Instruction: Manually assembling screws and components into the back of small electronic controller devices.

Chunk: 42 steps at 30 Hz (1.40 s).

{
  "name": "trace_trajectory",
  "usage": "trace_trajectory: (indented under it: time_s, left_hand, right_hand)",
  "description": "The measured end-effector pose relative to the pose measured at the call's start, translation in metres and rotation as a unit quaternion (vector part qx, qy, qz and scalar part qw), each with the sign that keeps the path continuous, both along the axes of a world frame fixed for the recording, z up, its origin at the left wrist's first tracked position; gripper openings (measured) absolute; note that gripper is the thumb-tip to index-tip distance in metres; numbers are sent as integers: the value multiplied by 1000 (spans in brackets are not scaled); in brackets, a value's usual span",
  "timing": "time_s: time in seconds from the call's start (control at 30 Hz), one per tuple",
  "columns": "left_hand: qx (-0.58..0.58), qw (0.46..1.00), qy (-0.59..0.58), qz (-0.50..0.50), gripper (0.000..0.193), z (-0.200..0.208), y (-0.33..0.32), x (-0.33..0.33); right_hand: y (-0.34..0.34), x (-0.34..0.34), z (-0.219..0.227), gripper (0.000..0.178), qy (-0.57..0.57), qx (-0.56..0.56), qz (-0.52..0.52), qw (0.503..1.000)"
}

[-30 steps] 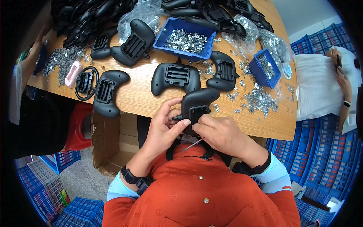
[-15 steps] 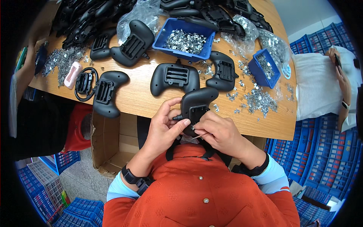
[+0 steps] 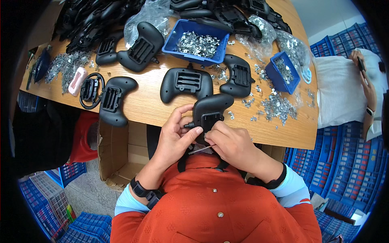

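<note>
At the near edge of the table (image 3: 146, 108), the left hand (image 3: 174, 135) grips a black controller shell (image 3: 213, 104); the right hand (image 3: 230, 141) pinches a thin rod (image 3: 201, 150), probably metal, more exposed than before. A co-worker's hand has left the far left. Pale marks on blue crates (image 3: 356, 162) are illegible.

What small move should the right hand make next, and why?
Perhaps the right hand should press gently at the open compartment of the black plastic controller shell: its fingertips meet there, the left hand holds the shell, and the thin grey metallic rod points away.
</note>
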<state>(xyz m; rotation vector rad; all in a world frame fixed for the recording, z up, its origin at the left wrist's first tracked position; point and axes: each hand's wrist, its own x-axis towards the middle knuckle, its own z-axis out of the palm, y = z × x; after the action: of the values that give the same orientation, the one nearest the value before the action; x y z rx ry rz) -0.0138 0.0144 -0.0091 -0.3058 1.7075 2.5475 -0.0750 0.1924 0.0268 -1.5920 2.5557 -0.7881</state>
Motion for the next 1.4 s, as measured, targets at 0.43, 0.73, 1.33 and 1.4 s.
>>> trace_trajectory:
  time_s: [0.43,0.73,1.33,1.4]
  left_hand:
    - [4,1000,15,-9,51,-1,-1,1]
    - [-2,1000,2,-2,54,0,1,0]
    - [6,1000,4,-18,52,0,-1,0]
    - [16,1000,-5,-7,54,0,0,0]
  right_hand:
    - [0,1,0,15,-65,-65,-53,994]
    - [0,9,-3,22,0,-28,-39,999]
    - [4,-1,-4,17,-21,-66,-2,998]
    - [3,-1,-5,18,-16,-66,-1,998]
